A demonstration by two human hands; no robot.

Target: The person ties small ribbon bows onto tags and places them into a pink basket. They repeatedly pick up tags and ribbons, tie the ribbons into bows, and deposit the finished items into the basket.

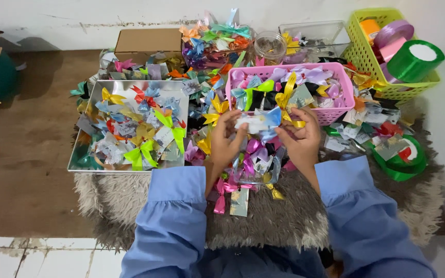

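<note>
Both hands pinch one small ribbon bow.

The left hand [226,138] and right hand [301,138] each grip an end of the pale blue bow [258,122], held between them above the grey rug [284,216], just before the pink basket [336,114].

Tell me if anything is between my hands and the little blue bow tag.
Nothing visible is. The left hand and the right hand both pinch the blue bow tag directly, above the loose bows on the shaggy mat.
</note>
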